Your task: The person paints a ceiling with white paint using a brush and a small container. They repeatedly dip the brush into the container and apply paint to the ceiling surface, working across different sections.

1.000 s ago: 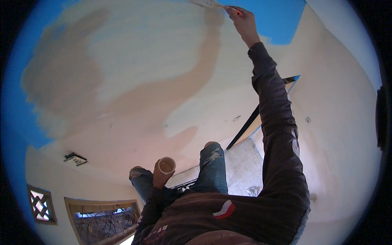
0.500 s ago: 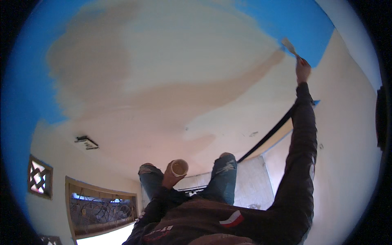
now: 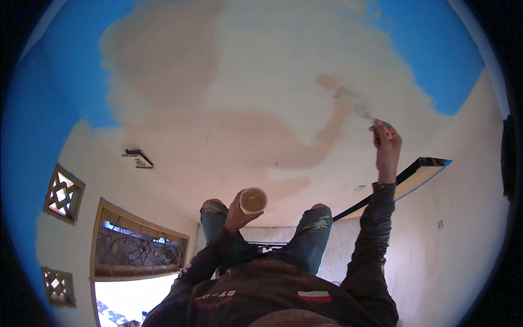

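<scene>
- At the right, the sleeve (image 3: 373, 223) crosses the black-edged ledge (image 3: 420, 177) and hides part of it.
- Low in the middle, the legs (image 3: 311, 240), in torn jeans, cover some of the lower wall.
- In the right hand (image 3: 387, 144), the fingers pinch the handle of the brush (image 3: 364, 111), which is blurred and points up and left at the cream wall; whether its bristles touch, I cannot tell.
- Near the left knee, the left hand (image 3: 234, 217) has its fingers curled round the cup (image 3: 254, 192), whose mouth shows a pale filling.
- The wall (image 3: 272, 60) is cream in the middle, with ragged-edged blue paint (image 3: 438, 54) at upper left and upper right; a brown shadow (image 3: 163, 65) falls across it.
- On the left, the window (image 3: 136, 250) has a brown frame and curly grille; a box (image 3: 140, 158) sits in the wall above.
- Counted: one brush, one cup, one ledge, one window, two legs, two lattice vents (image 3: 65, 194).
</scene>
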A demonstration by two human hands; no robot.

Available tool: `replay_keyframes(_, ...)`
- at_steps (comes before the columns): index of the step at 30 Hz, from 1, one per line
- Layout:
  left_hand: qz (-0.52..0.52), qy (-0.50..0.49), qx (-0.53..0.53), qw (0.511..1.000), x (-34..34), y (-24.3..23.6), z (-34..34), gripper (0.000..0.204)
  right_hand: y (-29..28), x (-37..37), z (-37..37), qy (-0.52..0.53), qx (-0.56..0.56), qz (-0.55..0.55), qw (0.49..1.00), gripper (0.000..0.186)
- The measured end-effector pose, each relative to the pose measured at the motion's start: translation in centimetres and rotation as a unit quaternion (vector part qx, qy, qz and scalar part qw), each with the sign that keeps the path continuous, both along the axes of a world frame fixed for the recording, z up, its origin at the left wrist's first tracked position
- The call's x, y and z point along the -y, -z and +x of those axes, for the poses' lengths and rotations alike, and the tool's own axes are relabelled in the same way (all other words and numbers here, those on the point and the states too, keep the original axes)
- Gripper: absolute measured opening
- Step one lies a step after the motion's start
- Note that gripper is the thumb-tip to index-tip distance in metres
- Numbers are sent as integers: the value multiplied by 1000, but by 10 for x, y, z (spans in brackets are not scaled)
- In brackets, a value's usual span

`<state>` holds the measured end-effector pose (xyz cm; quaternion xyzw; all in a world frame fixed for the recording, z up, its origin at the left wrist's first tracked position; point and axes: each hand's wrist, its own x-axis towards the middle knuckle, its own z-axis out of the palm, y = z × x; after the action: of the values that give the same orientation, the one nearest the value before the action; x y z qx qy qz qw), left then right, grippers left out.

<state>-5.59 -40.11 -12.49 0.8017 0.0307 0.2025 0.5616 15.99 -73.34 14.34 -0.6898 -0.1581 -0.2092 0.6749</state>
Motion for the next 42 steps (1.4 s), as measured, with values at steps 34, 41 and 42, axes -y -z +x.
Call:
replay_keyframes(34, -38, 5, 14, 999, 1, 43, -27, 80, -273, -381, -22, -6, 717, -378, 586, 34)
replay_keyframes(41, -21, 33, -8, 999, 8, 38, -35, 80, -282, -470, -27, 43, 709, -405, 576, 32)
replay_keyframes(42, -17, 39, -3, 999, 10, 38, -36, 80, -282, -471, -20, 60, 706, -409, 575, 32)
